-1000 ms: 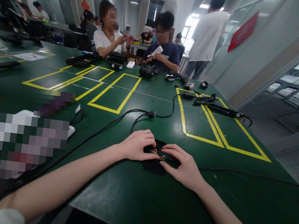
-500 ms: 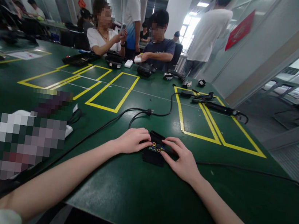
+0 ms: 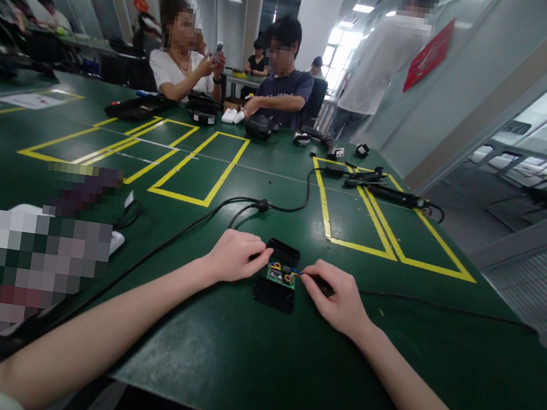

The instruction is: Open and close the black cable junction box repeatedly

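Observation:
A small green circuit board [image 3: 274,276] with copper-ringed coils lies between two halves of an opened black case: the upper half [image 3: 284,251] behind it and the lower half [image 3: 273,296] in front. At the board's left end, my left hand [image 3: 236,257] is closed with thumb and forefinger together; what they pinch is hidden. On the other side, my right hand [image 3: 337,295] pinches thin blue wires [image 3: 296,272] at the board's right end. A black cable [image 3: 441,306] runs off to the right from behind this hand.
Black cords with a plug [image 3: 263,205] cross the green table [image 3: 214,352] beyond my hands. Yellow tape rectangles [image 3: 200,168] mark it. Black tool-like items [image 3: 395,195] lie at right. Pixelated objects [image 3: 33,267] lie at left. Two people sit opposite, handling small items.
My fingers have drawn outward from the board, the right hand's more, so the board and both case halves show more. The right fingers have come together in a pinch. The view has shifted slightly.

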`<action>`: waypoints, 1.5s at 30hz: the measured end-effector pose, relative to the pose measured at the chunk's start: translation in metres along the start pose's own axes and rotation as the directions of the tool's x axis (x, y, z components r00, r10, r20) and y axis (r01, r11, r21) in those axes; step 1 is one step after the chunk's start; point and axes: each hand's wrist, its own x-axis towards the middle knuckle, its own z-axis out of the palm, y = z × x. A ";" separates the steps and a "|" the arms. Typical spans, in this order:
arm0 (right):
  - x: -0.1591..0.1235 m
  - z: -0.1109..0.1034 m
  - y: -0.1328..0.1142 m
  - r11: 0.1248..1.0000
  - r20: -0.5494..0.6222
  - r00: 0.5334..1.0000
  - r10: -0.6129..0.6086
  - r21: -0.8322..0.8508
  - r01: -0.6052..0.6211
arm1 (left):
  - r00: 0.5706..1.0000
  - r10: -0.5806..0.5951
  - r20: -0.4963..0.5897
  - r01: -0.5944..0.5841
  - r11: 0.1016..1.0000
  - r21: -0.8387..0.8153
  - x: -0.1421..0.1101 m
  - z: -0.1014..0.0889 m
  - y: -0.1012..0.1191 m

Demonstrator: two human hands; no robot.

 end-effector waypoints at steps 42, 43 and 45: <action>0.001 0.001 0.007 0.994 0.234 0.968 0.095 -0.072 -0.080 | 0.939 -0.188 0.287 0.165 0.981 0.105 0.002 0.002 0.011; 0.001 0.000 0.008 0.995 0.241 0.966 0.090 -0.063 -0.077 | 0.936 -0.194 0.295 0.168 0.980 0.110 0.002 0.002 0.011; 0.001 -0.001 0.008 0.996 0.258 0.962 0.085 -0.048 -0.075 | 0.933 -0.192 0.305 0.161 0.979 0.122 0.003 0.003 0.011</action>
